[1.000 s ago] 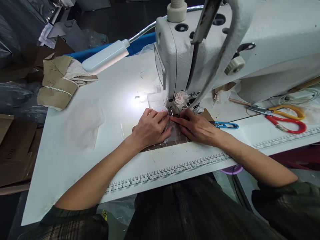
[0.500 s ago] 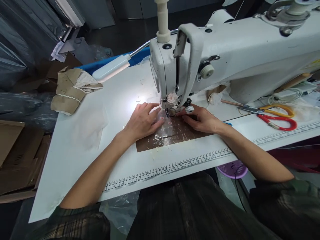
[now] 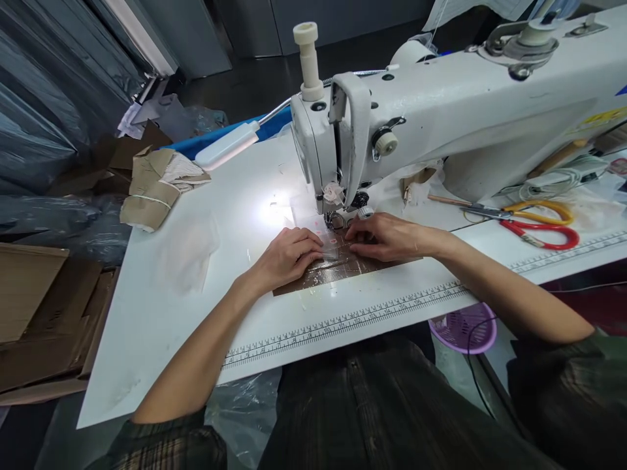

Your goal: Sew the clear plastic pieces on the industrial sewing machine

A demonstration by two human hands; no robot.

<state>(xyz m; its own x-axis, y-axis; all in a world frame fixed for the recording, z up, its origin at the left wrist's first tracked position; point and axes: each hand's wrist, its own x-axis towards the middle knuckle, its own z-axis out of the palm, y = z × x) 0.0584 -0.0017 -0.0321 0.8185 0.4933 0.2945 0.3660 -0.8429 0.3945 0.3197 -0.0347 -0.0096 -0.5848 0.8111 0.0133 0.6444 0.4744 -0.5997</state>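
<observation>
A piece of sheer white fabric (image 3: pixel 321 228) with small pink marks lies under the needle area of a white sewing machine (image 3: pixel 321 140). At its near left edge, my left hand (image 3: pixel 291 254) is closed, fingertips pressed together on the fabric. My right hand (image 3: pixel 385 236) pinches the fabric's right side, just in front of the presser foot (image 3: pixel 334 220); its fingertips are partly hidden. Beneath both hands is a shiny brown plate (image 3: pixel 318 277) with thread bits on it. A pale fabric flower (image 3: pixel 333 192) hangs on the machine head.
Scissors with orange and red handles (image 3: pixel 539 225) lie at the right. A lit lamp (image 3: pixel 228 145) shines from behind. On the left are a sheer cloth (image 3: pixel 189 251) and a tied brown bundle (image 3: pixel 151 189). A printed ruler (image 3: pixel 343 326) runs along the front edge; a purple basket (image 3: pixel 465 329) sits below.
My left hand has come back towards me from beside the needle, its spread fingers now closed on the fabric edge. The right hand has drawn slightly nearer too. The view has shifted a little.
</observation>
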